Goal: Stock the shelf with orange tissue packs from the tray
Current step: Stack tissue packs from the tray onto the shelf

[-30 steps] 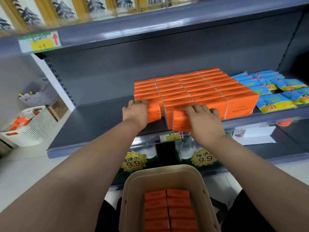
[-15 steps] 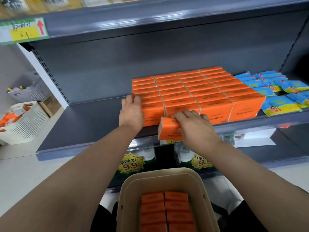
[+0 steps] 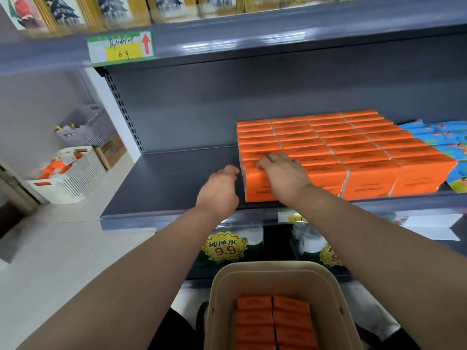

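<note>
On the shelf [image 3: 177, 178], right hand [image 3: 284, 179] fingers [image 3: 274, 157] rest atop orange tissue packs [image 3: 366, 152]; left hand [image 3: 219, 192] curls loosely.

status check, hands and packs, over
Right hand pressing on front-left orange pack on shelf. Left hand open beside it, holding nothing. More packs in tray. Nothing in the way.

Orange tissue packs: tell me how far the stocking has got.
Done: a block of orange packs stands on the shelf. In hand: the right hand presses the front-left pack; the left hand hovers open beside it. Left: two rows of spare packs lie in the tray, with bare shelf leftward.
</note>
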The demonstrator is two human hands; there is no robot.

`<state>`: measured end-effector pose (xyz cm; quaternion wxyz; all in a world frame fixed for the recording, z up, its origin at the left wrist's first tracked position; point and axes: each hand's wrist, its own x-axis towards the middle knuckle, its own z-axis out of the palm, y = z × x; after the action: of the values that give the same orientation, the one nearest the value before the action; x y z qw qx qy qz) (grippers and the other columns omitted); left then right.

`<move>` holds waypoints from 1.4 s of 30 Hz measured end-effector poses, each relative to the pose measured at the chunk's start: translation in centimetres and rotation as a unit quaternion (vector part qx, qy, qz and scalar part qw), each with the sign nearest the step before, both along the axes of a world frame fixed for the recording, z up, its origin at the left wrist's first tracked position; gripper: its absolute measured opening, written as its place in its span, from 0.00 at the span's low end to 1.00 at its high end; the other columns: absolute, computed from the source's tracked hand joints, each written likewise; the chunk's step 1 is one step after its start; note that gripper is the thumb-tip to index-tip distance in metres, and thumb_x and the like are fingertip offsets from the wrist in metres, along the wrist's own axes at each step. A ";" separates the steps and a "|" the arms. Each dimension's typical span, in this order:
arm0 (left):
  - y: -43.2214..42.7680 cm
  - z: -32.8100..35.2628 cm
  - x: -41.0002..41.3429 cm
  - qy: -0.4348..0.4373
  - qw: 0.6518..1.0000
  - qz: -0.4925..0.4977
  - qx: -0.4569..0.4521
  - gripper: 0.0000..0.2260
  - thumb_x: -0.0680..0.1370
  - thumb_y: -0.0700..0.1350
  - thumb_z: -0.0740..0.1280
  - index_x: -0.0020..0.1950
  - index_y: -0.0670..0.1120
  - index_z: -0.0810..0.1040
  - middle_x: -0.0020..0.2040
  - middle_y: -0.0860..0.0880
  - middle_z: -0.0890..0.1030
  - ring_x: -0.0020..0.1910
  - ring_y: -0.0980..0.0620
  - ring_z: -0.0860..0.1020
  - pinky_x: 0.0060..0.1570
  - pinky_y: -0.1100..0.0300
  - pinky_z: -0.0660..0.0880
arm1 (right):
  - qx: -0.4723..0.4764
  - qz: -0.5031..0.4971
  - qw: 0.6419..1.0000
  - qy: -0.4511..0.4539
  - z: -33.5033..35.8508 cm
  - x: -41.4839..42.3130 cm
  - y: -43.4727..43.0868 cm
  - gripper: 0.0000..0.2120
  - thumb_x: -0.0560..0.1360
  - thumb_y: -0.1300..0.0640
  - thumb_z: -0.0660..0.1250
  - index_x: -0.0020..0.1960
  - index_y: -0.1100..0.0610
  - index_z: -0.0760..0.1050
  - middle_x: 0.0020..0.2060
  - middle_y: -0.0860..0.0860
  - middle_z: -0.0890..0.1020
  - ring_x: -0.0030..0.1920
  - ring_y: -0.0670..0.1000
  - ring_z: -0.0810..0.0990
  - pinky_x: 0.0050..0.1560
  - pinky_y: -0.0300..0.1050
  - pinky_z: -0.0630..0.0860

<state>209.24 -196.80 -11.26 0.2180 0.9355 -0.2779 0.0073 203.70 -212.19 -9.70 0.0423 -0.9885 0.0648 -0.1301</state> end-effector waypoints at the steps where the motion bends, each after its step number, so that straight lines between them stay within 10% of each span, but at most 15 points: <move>1: -0.2 -0.2 -0.1 0.012 1.000 -0.010 0.001 0.25 0.74 0.31 0.60 0.69 0.46 0.65 0.62 0.47 0.76 0.60 0.47 0.75 0.55 0.49 0.76 | -0.007 -0.001 1.000 0.005 -0.3 -0.1 0.1 0.31 0.69 0.74 0.60 0.68 0.54 0.66 0.63 0.55 0.70 0.66 0.57 0.65 0.61 0.53 0.65; 9: -1.6 -0.9 -0.6 0.015 1.000 -0.012 -0.024 0.16 0.76 0.35 0.60 0.63 0.44 0.68 0.49 0.46 0.81 0.48 0.46 0.79 0.46 0.46 0.78 | 0.007 -0.018 1.000 -0.012 -1.5 -0.1 0.5 0.34 0.65 0.77 0.60 0.68 0.56 0.65 0.61 0.58 0.67 0.64 0.59 0.64 0.61 0.53 0.67; 23: 0.6 -1.0 -4.7 -0.001 0.999 0.001 -0.048 0.24 0.77 0.37 0.60 0.73 0.43 0.60 0.67 0.46 0.73 0.57 0.47 0.77 0.53 0.52 0.75 | -0.069 -0.005 0.994 -0.082 -4.0 -6.4 -0.7 0.28 0.69 0.70 0.66 0.67 0.55 0.69 0.60 0.55 0.72 0.61 0.57 0.69 0.58 0.52 0.66; 42: 4.8 -20.4 -17.8 0.226 0.954 -0.060 0.186 0.14 0.79 0.44 0.59 0.64 0.45 0.65 0.59 0.43 0.77 0.57 0.43 0.77 0.54 0.50 0.73 | 0.037 0.003 0.934 0.355 -24.7 -23.3 3.5 0.16 0.80 0.58 0.52 0.67 0.54 0.66 0.66 0.55 0.68 0.67 0.56 0.66 0.64 0.50 0.65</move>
<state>191.40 -192.01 -31.70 0.0968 0.9183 -0.2737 -0.2691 180.38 -208.65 -34.39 0.0539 -0.9682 0.0778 0.2317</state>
